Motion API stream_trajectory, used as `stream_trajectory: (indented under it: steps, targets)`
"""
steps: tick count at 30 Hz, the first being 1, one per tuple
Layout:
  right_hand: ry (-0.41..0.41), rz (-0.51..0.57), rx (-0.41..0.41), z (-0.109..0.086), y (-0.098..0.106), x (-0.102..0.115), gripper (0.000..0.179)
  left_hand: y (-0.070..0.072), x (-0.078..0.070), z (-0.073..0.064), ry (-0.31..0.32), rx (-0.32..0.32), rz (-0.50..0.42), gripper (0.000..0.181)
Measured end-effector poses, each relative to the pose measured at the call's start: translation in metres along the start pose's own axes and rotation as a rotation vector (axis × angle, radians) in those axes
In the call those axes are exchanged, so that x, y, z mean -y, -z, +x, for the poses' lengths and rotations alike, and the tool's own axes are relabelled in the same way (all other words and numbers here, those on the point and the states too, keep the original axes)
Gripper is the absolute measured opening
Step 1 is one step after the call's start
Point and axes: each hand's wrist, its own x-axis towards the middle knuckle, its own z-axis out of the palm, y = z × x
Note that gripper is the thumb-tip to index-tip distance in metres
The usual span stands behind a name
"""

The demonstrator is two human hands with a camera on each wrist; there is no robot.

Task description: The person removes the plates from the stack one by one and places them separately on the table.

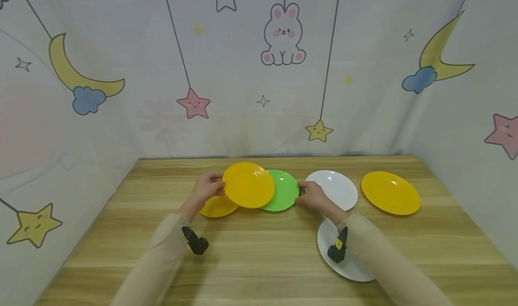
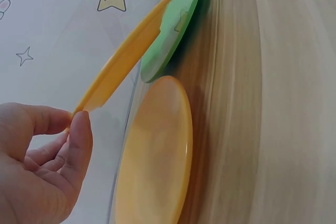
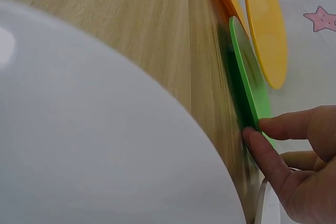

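Observation:
My left hand [image 1: 209, 188] pinches the left rim of a yellow plate [image 1: 248, 185], thumb on one face and fingers on the other. In the left wrist view this plate stands tilted above the table, its far end overlapping the green plate [image 2: 176, 27]. Below it an orange-yellow plate [image 1: 218, 207] lies on the table, partly hidden in the head view. My right hand [image 1: 312, 195] pinches the right edge of the green plate [image 1: 285, 191] between thumb and fingers. In the right wrist view the green plate [image 3: 247, 69] shows a shadow beneath its rim.
A white plate [image 1: 335, 186] lies just right of my right hand. Nearer me, another white plate [image 1: 327, 247] sits partly under my right forearm. At the far right rests a yellow plate [image 1: 390, 192]. A patterned curtain [image 1: 243, 63] hangs behind the wooden table [image 1: 251, 261].

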Motion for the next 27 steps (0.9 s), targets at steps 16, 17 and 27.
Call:
stream_trajectory:
  steps: [16,17,27]
  targets:
    - [0.002,0.0,-0.006,-0.002,-0.001,0.004,0.062,0.044,0.014,-0.015,-0.033,-0.04,-0.009,0.04]
    - [0.0,0.001,-0.004,-0.003,-0.001,0.004,0.062,0.046,0.015,-0.016,-0.027,-0.047,-0.012,0.04]
    - [0.003,0.001,-0.005,0.0,-0.001,0.001,0.062,0.072,0.027,-0.025,-0.011,-0.096,-0.03,0.042]
